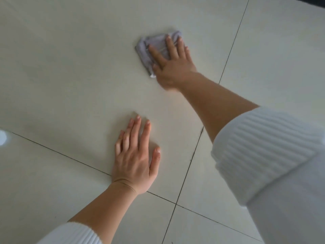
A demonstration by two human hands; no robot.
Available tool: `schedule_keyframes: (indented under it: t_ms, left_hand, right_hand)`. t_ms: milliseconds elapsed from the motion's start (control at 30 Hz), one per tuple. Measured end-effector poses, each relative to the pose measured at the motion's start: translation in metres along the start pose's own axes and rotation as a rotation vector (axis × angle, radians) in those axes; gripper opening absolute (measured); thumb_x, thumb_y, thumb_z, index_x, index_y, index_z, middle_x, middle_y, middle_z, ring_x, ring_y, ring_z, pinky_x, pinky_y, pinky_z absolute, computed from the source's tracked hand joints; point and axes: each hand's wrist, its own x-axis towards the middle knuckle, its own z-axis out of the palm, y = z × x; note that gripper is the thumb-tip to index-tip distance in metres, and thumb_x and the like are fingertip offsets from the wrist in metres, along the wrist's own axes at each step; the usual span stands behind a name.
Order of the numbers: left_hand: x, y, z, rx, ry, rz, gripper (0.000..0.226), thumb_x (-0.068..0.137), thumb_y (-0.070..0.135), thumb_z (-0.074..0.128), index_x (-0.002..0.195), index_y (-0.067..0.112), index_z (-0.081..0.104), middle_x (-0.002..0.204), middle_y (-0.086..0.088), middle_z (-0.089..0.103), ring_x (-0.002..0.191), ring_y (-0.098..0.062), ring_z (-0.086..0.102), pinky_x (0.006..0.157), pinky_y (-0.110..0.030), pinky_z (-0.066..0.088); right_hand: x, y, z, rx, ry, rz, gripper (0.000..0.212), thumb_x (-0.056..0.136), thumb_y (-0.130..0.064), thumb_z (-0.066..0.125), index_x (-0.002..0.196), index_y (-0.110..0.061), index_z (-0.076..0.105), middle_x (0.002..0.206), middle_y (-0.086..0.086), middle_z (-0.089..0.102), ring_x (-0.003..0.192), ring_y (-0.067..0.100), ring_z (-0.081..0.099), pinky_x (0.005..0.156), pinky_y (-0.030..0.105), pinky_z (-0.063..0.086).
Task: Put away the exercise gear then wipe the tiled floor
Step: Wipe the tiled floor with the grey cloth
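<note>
The right hand [173,66] is pressing flat on the cloth [142,49], fingers straight and spread, none of them curling round it. The grey cloth is lying crumpled on the floor [70,76], on the big pale tile, its left edge and near corner poking out from under the hand. The left hand [135,159] is resting flat on the same tile, nearer the camera, fingers straight and close together, holding nothing, well apart from the cloth. A white ribbed sleeve [263,155] is bunching above the right forearm. At the left edge a white blur [2,137] is showing, possibly glare.
</note>
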Motion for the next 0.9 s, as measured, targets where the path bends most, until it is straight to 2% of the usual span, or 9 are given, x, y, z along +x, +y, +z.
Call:
schedule_keyframes:
  t_ms: [167,267,400,567,733,833,900]
  left_hand:
    - [0.0,0.0,0.002,-0.013,0.018,-0.007,0.066,0.088,0.043,0.034,0.146,0.011,0.031,0.154,-0.014,0.026,0.139,-0.028,0.023,0.109,-0.042,0.018]
    - [0.0,0.0,0.004,-0.023,0.027,-0.006,0.066,0.087,0.043,0.034,0.145,0.012,0.031,0.154,-0.013,0.026,0.14,-0.027,0.023,0.109,-0.041,0.018]
    - [0.001,0.0,0.005,-0.025,0.039,0.0,0.065,0.088,0.043,0.033,0.145,0.012,0.032,0.155,-0.012,0.025,0.141,-0.026,0.02,0.109,-0.04,0.016]
    - [0.0,0.0,0.004,-0.035,0.033,0.012,0.067,0.088,0.045,0.025,0.147,0.013,0.027,0.157,-0.01,0.02,0.144,-0.024,0.014,0.114,-0.042,0.015]
    - [-0.003,-0.002,0.0,-0.081,0.008,0.049,0.063,0.094,0.042,0.029,0.149,0.012,0.021,0.158,-0.011,0.014,0.146,-0.025,0.008,0.115,-0.045,0.012]
    - [0.004,-0.009,-0.007,-0.148,-0.12,0.098,0.066,0.096,0.038,0.039,0.151,0.015,0.011,0.16,-0.009,-0.003,0.147,-0.022,-0.006,0.117,-0.042,0.0]
    - [-0.001,-0.021,-0.015,-0.18,-0.21,0.121,0.069,0.096,0.035,0.043,0.152,0.015,0.008,0.159,-0.009,-0.009,0.146,-0.022,-0.011,0.117,-0.038,-0.003]
  right_hand:
    - [-0.051,-0.002,0.02,-0.038,-0.013,-0.194,0.051,0.101,-0.048,0.018,0.149,-0.047,0.001,0.16,0.001,-0.02,0.145,0.026,-0.022,0.119,0.039,-0.01]
    - [-0.093,0.016,0.027,-0.043,0.002,-0.213,0.049,0.102,-0.047,0.017,0.149,-0.047,0.001,0.16,-0.002,-0.02,0.146,0.022,-0.021,0.119,0.036,-0.011]
    - [-0.149,0.031,0.043,-0.029,0.021,-0.125,0.05,0.101,-0.047,0.013,0.149,-0.047,-0.003,0.159,-0.004,-0.021,0.145,0.021,-0.023,0.118,0.034,-0.013]
    - [-0.221,0.013,0.075,0.001,0.018,0.028,0.059,0.085,-0.053,-0.011,0.143,-0.047,-0.015,0.156,-0.003,-0.026,0.143,0.022,-0.027,0.114,0.033,-0.018]
    - [-0.276,-0.032,0.102,0.072,0.047,0.13,0.06,0.086,-0.053,-0.01,0.146,-0.047,-0.011,0.157,-0.001,-0.024,0.141,0.024,-0.03,0.111,0.032,-0.021]
    - [-0.304,-0.052,0.114,0.078,0.042,0.14,0.059,0.089,-0.051,-0.005,0.147,-0.046,-0.008,0.153,-0.002,-0.027,0.142,0.025,-0.03,0.111,0.033,-0.021]
    - [-0.324,-0.064,0.124,0.07,0.034,0.131,0.057,0.093,-0.049,0.003,0.15,-0.045,0.001,0.156,0.0,-0.02,0.144,0.029,-0.021,0.115,0.037,-0.012]
